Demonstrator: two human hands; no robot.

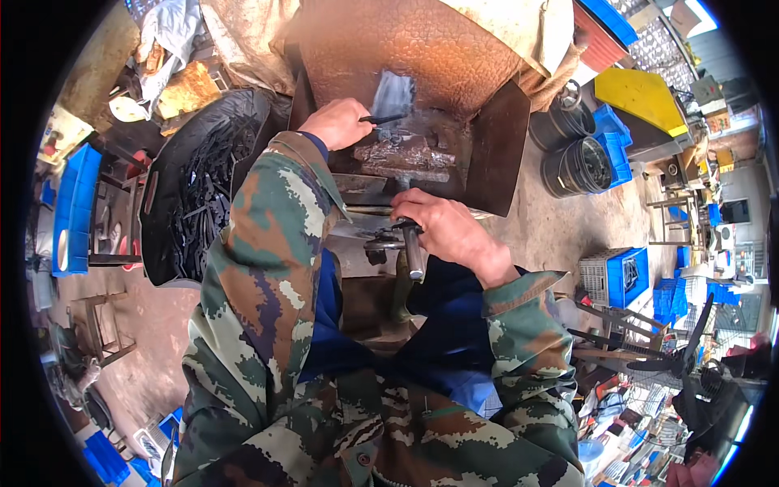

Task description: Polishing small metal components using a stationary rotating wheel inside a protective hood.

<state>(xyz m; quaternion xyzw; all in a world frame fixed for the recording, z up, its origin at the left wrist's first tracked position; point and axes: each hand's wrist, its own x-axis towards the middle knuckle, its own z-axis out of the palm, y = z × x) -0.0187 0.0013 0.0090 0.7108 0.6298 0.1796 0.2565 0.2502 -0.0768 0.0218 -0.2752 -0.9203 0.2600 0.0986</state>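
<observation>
My left hand (337,123) is closed on a dark, narrow strip (383,118), whose free end points right inside a rusty metal housing (497,146). Just beyond the strip, a pale grey, blurred upright patch (393,94) looks like a turning wheel, though I cannot make it out surely. Below it lies a wet, brown, crusted metal block (406,156). Nearer to me, my right hand (448,231) has its fingers curled against a round metal bar (412,253) at the housing's front. The fingertips of the left hand are partly hidden.
Left of the housing stands a large black tub (180,191) full of dark strips. Black buckets (574,166) and a blue crate (613,144) sit at the right. Farther right are a blue basket (626,276) and a black fan (690,357). A brown sheet (406,40) hangs behind.
</observation>
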